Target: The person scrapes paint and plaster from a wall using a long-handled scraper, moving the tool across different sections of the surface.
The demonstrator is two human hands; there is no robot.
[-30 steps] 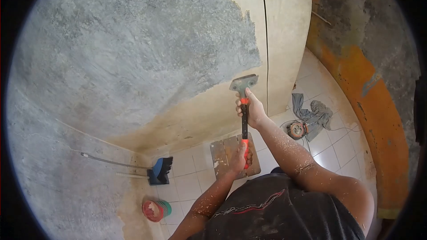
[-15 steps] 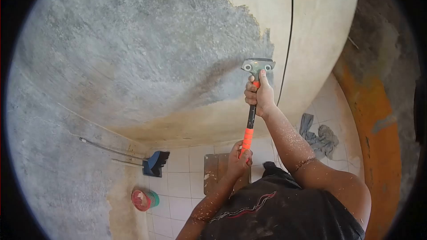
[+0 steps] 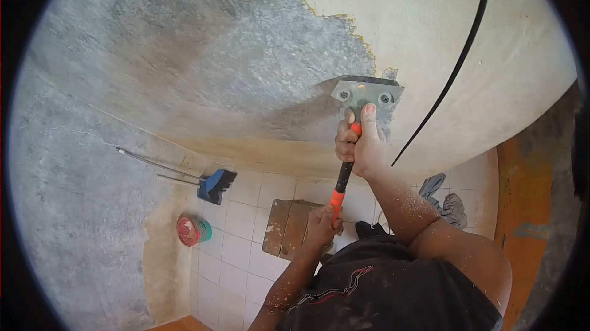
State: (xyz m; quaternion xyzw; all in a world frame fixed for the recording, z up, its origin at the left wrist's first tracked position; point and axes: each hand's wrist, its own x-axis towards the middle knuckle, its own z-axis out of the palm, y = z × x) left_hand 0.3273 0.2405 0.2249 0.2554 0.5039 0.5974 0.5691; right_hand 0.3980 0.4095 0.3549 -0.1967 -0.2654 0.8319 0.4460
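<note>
A long-handled scraper (image 3: 367,90) with a wide metal blade and an orange-and-black handle lies against the wall (image 3: 258,48). Its blade meets the ragged edge between bare grey plaster and cream paint (image 3: 430,30). Close below the blade, my right hand (image 3: 362,145) wraps round the upper handle with the thumb laid up along the head. My left hand (image 3: 324,225) is closed round the orange grip at the lower end. Pale flakes speckle both forearms.
A black cable (image 3: 458,67) hangs at the right of the scraper. Below stand a wooden stool (image 3: 279,226), a red-and-green basket (image 3: 201,230) and a blue broom and dustpan (image 3: 213,185). A grey cloth (image 3: 453,209) lies on the tiled floor (image 3: 239,223).
The scraper head appears larger and slightly farther right, with both hands still on the handle. My view has shifted; the cable, basket and stool appear in different places.
</note>
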